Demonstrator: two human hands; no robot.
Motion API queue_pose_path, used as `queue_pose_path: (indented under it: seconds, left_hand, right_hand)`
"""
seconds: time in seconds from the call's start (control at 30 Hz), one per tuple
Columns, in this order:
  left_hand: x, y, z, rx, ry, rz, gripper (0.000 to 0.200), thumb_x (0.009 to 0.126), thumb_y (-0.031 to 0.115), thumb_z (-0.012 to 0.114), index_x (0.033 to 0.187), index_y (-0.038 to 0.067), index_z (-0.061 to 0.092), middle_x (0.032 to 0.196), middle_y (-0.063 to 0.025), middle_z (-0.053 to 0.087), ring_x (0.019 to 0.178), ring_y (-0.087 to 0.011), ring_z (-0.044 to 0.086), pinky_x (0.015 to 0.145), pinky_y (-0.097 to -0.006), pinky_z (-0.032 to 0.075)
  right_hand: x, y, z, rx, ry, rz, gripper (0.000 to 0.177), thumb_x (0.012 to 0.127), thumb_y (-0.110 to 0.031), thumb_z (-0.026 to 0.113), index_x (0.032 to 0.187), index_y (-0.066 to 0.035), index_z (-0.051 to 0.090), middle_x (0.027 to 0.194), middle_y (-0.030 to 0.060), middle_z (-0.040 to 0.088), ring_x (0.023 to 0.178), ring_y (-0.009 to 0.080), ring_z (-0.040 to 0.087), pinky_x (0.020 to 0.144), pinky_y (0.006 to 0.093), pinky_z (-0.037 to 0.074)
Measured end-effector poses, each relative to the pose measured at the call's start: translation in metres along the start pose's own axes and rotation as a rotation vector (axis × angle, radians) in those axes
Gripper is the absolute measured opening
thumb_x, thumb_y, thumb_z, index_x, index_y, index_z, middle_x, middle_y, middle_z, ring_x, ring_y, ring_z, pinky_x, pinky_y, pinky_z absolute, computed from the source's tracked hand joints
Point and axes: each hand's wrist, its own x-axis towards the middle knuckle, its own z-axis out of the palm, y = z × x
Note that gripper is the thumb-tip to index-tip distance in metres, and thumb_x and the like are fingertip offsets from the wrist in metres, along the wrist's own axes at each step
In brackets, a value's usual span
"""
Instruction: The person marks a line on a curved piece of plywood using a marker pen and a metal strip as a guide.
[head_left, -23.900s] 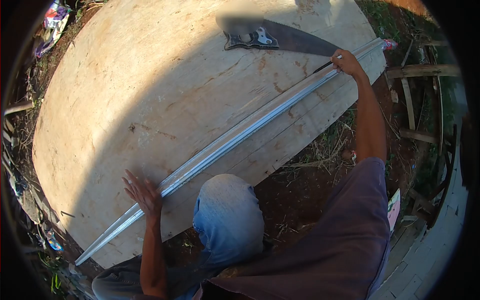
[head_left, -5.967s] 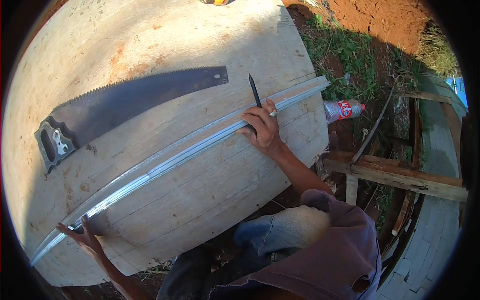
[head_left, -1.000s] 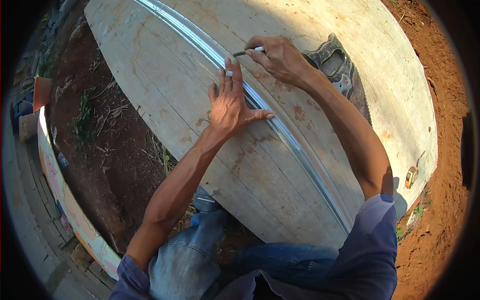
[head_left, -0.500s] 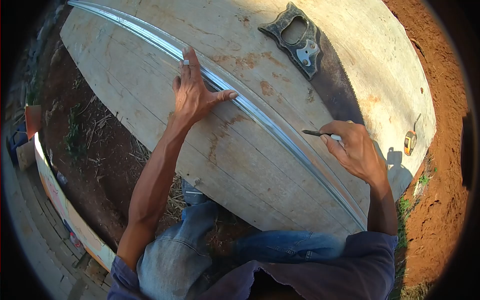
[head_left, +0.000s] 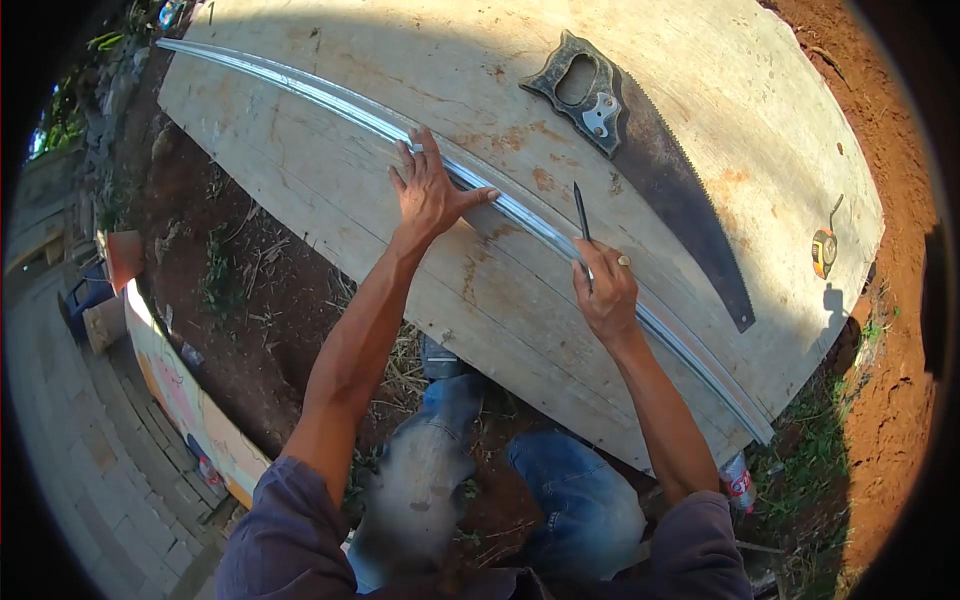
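A long, shiny metal channel strip (head_left: 330,106) lies diagonally across the wooden board (head_left: 560,370). My left hand (head_left: 430,195) rests on its middle with thumb and fingers spread, the fingertips over the far edge. Closed around a dark, pointed pencil (head_left: 581,208), my right hand (head_left: 607,290) sits over the strip farther down, and the pencil's tip points up and away from me. The right palm hides part of the strip. Beyond it lies a handsaw (head_left: 665,165) with a worn dark handle, its blade slanting toward the lower right.
A tape measure (head_left: 824,253) with its tab out rests near the board's right edge. Red soil and grass (head_left: 815,460) border the board. A plastic bottle (head_left: 738,484) is under the near right corner. At left stand a painted panel (head_left: 185,390) and paving (head_left: 90,450).
My right hand has moved left and onto the strip, turning the pencil from pointing left to pointing away. My left hand keeps its spread pose on the strip. The view has shifted.
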Motion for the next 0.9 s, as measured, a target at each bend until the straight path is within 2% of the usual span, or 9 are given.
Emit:
queue_pose_path:
  seconds: [0.13, 0.37, 0.43, 0.47, 0.6, 0.67, 0.73, 0.83, 0.9]
  left_hand:
    - [-0.001, 0.005, -0.007, -0.025, -0.060, -0.013, 0.145, 0.052, 0.073, 0.077, 0.148, -0.004, -0.001, 0.153, -0.0315, 0.004, 0.142, -0.0482, 0.000, 0.109, -0.0675, 0.009]
    - [0.004, 0.007, -0.026, -0.025, -0.112, -0.030, 0.145, 0.054, 0.072, 0.076, 0.148, -0.003, -0.005, 0.154, -0.0305, 0.004, 0.143, -0.0479, 0.002, 0.109, -0.0658, 0.010]
    - [0.015, -0.001, -0.037, -0.131, -0.157, -0.078, 0.140, 0.060, 0.070, 0.075, 0.148, -0.003, -0.006, 0.154, -0.0304, 0.004, 0.143, -0.0475, 0.005, 0.109, -0.0653, 0.011]
    - [0.031, -0.019, -0.046, -0.141, -0.158, -0.083, 0.140, 0.060, 0.070, 0.075, 0.148, -0.003, -0.006, 0.154, -0.0304, 0.004, 0.143, -0.0475, 0.005, 0.109, -0.0653, 0.011]
    - [0.136, -0.167, -0.110, -0.148, 0.257, -0.129, 0.128, 0.070, 0.067, 0.070, 0.149, 0.000, -0.005, 0.154, -0.0299, 0.008, 0.141, -0.0465, 0.015, 0.107, -0.0654, 0.014]
    - [0.186, -0.244, -0.145, -0.095, 0.200, -0.141, 0.130, 0.068, 0.068, 0.070, 0.149, 0.000, -0.004, 0.153, -0.0303, 0.011, 0.141, -0.0446, 0.016, 0.107, -0.0650, 0.014]
    - [0.220, -0.295, -0.170, 0.031, 0.150, -0.117, 0.127, 0.070, 0.060, 0.075, 0.148, -0.004, -0.001, 0.151, -0.0321, 0.018, 0.139, -0.0463, 0.021, 0.106, -0.0641, 0.019]
    - [0.255, -0.339, -0.176, -0.147, 0.145, 0.016, 0.129, 0.067, 0.061, 0.077, 0.148, -0.004, 0.000, 0.150, -0.0318, 0.022, 0.137, -0.0456, 0.027, 0.107, -0.0603, 0.022]
    - [0.260, -0.343, -0.168, -0.177, 0.107, -0.026, 0.130, 0.066, 0.060, 0.078, 0.148, -0.005, 0.001, 0.149, -0.0319, 0.023, 0.137, -0.0454, 0.028, 0.108, -0.0588, 0.023]
  right_hand:
    - [-0.012, 0.003, 0.026, -0.137, 0.113, 0.038, 0.031, 0.076, -0.001, 0.070, 0.106, -0.007, 0.065, 0.095, 0.0108, 0.066, 0.086, 0.0288, 0.063, 0.074, 0.0371, 0.050]
    - [-0.014, -0.004, 0.031, -0.340, 0.040, 0.109, 0.025, 0.079, -0.009, 0.072, 0.103, -0.011, 0.066, 0.091, 0.0049, 0.068, 0.088, 0.0221, 0.058, 0.086, 0.0385, 0.037]
    - [-0.019, -0.010, 0.036, -0.377, 0.022, 0.124, 0.024, 0.079, -0.009, 0.072, 0.103, -0.011, 0.066, 0.092, 0.0047, 0.068, 0.087, 0.0221, 0.057, 0.085, 0.0385, 0.037]
    - [-0.016, -0.007, 0.035, -0.426, 0.022, 0.131, 0.024, 0.079, -0.009, 0.072, 0.103, -0.010, 0.066, 0.092, 0.0046, 0.068, 0.086, 0.0221, 0.057, 0.084, 0.0385, 0.038]
    - [-0.015, -0.017, 0.036, -0.464, -0.001, 0.138, 0.024, 0.080, -0.009, 0.072, 0.103, -0.009, 0.066, 0.093, 0.0054, 0.069, 0.086, 0.0215, 0.057, 0.084, 0.0379, 0.038]
    - [-0.009, -0.016, 0.042, -0.499, 0.007, 0.149, 0.024, 0.080, -0.007, 0.071, 0.102, -0.007, 0.065, 0.095, 0.0068, 0.068, 0.085, 0.0227, 0.058, 0.083, 0.0382, 0.040]
    - [-0.005, -0.017, 0.042, -0.517, -0.027, 0.164, 0.023, 0.080, -0.006, 0.071, 0.102, -0.006, 0.065, 0.095, 0.0075, 0.068, 0.085, 0.0236, 0.058, 0.083, 0.0383, 0.040]
    - [-0.003, -0.026, 0.040, -0.547, -0.093, 0.211, 0.023, 0.080, -0.004, 0.071, 0.102, -0.005, 0.064, 0.096, 0.0086, 0.068, 0.085, 0.0252, 0.059, 0.083, 0.0384, 0.041]
    - [0.005, -0.032, 0.040, -0.585, -0.140, 0.226, 0.024, 0.080, -0.002, 0.070, 0.104, -0.003, 0.064, 0.097, 0.0109, 0.068, 0.088, 0.0267, 0.060, 0.083, 0.0392, 0.043]
